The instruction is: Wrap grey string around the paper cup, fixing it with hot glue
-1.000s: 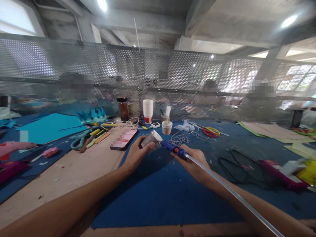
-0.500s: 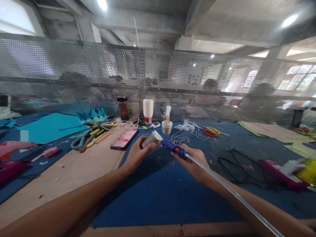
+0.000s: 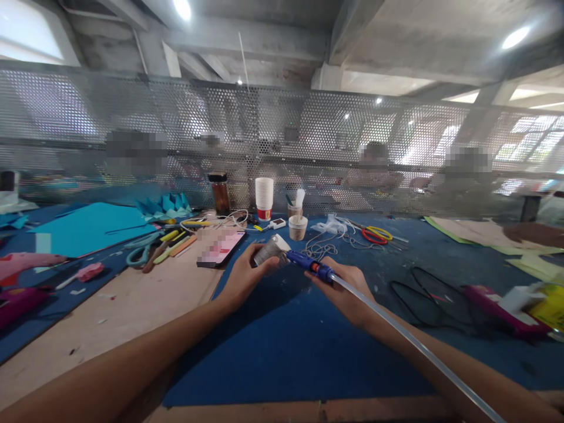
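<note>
A clear glue stick (image 3: 409, 341) trails back from the blue glue gun (image 3: 308, 264), which the right hand (image 3: 346, 291) grips closed above the counter (image 3: 286, 352). The gun's tip touches the tilted grey cup (image 3: 269, 251), enclosed in the left hand (image 3: 244, 276) grip. Stacked paper cups (image 3: 264, 198) stand beyond.

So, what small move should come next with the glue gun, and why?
Probably a gentle squeeze of the trigger while the nozzle is drawn slowly along the cup's edge. The glue gun in the right hand has its tip at the small cup, which the left hand holds tilted on its side. A long clear glue stick is loaded at the back.
</note>
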Demonstrator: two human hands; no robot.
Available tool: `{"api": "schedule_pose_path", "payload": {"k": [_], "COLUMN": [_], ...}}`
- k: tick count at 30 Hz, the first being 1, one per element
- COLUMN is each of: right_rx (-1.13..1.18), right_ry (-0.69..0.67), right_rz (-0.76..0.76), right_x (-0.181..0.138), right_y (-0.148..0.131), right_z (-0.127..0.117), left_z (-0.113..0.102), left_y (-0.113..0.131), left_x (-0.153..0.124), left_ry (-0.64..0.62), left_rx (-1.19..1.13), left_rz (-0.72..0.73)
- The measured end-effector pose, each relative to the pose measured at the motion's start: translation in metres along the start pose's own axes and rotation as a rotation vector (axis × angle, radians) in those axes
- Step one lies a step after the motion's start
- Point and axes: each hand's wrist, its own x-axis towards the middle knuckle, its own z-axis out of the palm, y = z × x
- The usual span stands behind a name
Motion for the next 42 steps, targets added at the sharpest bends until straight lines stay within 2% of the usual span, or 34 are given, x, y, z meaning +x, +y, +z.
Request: {"api": "schedule_pose_path", "payload": {"k": [26,42], "right_rx": [0.020,0.014], "right_ry": [-0.004,-0.001], "right_rz": [0.025,0.014], "right_x": [0.0006,0.0004], "right_y": [-0.0019,0.0010], "right_z": [-0.0016,0.0001], "left_z": [0.0018,0.0017], "left_y": [0.0043,-0.0001], "left_x": [-0.0049,0.0001], "left_ry": [-0.061,-0.028], "left_rx": [0.071,-0.022], "left_rz": [0.038,-0.014]}}
